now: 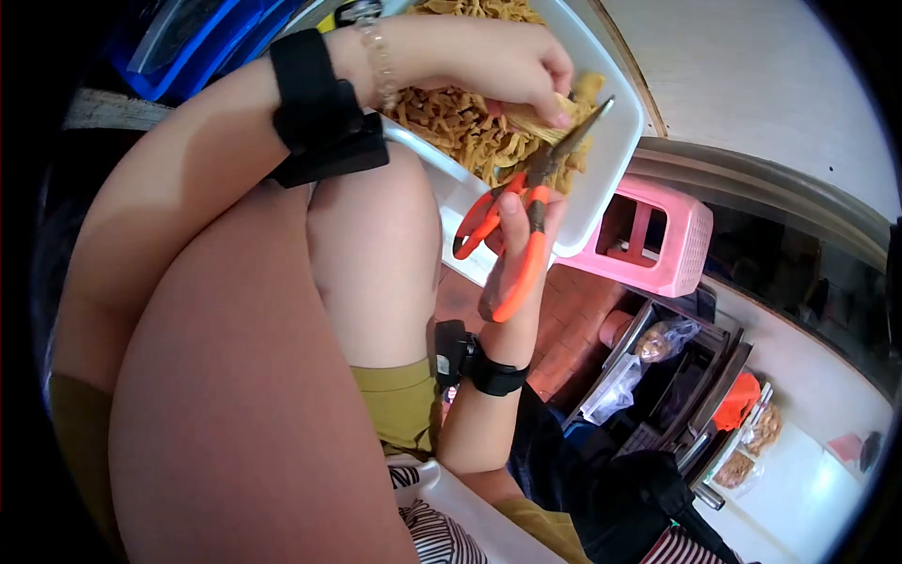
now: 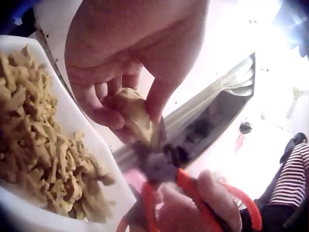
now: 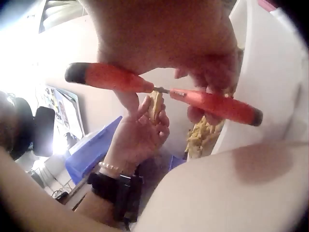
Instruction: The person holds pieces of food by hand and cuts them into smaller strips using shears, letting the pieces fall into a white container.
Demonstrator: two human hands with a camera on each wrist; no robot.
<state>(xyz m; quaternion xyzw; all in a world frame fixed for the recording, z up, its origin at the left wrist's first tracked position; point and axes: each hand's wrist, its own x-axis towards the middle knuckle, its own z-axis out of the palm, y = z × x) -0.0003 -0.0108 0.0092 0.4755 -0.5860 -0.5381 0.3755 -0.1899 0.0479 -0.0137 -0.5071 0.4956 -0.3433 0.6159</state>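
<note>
My left hand point(image 1: 512, 70) pinches a folded, pale yellow piece of food point(image 2: 137, 113) between thumb and fingers, over a white plastic tub point(image 1: 615, 160). Cut strips point(image 1: 451, 136) of the same yellowish food fill much of the tub. With my right hand point(image 1: 517, 230) I grip scissors with orange handles point(image 1: 521, 287). In the head view their dark blades point up and right, beside the held piece. The left wrist view shows the blades right at the lower end of that piece. Seen from the right wrist, the orange handles point(image 3: 113, 78) are spread apart.
Pink plastic stool point(image 1: 681, 240) stands beyond the tub. Blue containers point(image 1: 202, 42) lie at upper left. An open drawer or rack point(image 1: 658, 376) with bagged things stands at right over red floor tiles point(image 1: 564, 338). My bare legs point(image 1: 376, 254) are beside the tub.
</note>
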